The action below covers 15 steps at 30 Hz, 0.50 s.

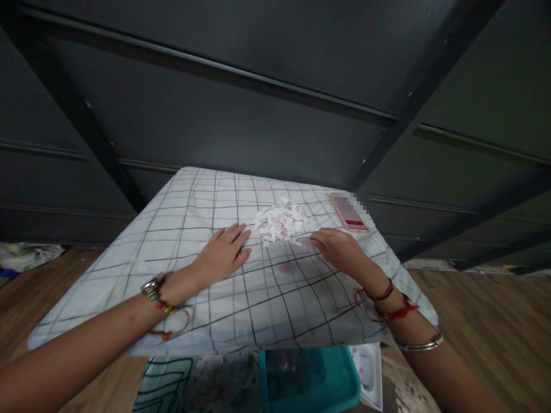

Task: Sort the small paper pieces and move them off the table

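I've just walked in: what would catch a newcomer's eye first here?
Probably the heap of white, paper-like scraps on the checked cloth. The left hand lies spread on the cloth, left of the heap, while the right hand, fingers curled, is at its near right. After that, perhaps the turquoise container below the cloth's near edge.

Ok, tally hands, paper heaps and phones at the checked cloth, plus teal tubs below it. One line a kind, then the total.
Left hand and right hand: 2
Heap of paper scraps: 1
Phone: 1
Teal tub: 1
Total: 5
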Each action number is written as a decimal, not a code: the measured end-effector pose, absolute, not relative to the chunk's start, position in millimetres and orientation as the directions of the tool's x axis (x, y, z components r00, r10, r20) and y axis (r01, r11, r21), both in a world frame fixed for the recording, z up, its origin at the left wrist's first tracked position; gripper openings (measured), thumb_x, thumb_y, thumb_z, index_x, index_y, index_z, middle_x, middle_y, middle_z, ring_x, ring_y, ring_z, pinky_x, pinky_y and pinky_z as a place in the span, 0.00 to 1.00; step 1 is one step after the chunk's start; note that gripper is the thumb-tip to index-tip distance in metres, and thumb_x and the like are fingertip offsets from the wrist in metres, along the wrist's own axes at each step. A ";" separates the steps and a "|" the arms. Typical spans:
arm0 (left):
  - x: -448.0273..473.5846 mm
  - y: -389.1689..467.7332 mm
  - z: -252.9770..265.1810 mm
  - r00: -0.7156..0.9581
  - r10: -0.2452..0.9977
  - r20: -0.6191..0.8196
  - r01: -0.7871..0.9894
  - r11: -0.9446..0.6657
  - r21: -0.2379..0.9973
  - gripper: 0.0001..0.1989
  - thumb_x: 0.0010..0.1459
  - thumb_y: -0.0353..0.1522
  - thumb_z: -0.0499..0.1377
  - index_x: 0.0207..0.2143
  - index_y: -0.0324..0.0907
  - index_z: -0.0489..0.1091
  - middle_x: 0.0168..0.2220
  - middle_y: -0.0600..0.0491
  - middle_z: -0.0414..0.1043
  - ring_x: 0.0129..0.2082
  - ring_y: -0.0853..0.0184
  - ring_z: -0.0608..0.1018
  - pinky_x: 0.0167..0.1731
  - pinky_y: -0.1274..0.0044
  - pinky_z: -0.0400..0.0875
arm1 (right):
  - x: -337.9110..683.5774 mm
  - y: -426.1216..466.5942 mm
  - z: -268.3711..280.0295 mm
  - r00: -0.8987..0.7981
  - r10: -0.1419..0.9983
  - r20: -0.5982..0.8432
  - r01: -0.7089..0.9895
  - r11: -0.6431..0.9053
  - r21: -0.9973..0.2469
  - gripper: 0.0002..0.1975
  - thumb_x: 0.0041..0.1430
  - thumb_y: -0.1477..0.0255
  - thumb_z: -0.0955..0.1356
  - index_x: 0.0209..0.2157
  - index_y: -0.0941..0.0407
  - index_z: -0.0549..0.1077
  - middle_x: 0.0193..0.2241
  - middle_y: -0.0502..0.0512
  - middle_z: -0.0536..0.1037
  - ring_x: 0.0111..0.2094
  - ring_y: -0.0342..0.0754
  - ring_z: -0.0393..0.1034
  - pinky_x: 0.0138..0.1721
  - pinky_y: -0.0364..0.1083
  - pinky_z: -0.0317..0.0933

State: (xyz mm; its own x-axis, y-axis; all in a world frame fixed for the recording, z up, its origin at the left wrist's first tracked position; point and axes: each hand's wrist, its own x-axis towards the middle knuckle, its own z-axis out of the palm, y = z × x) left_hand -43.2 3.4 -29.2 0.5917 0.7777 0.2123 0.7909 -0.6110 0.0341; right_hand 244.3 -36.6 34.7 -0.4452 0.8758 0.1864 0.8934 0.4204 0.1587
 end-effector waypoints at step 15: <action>-43.9 4.7 -30.3 0.601 0.767 0.225 0.782 -0.622 0.032 0.25 0.62 0.40 0.42 0.56 0.36 0.57 0.59 0.43 0.53 0.59 0.57 0.56 0.55 0.65 0.52 | 258.5 -73.1 49.4 -0.390 0.920 0.031 0.891 0.369 0.263 0.12 0.61 0.75 0.58 0.32 0.57 0.71 0.28 0.54 0.74 0.31 0.46 0.68 0.29 0.43 0.55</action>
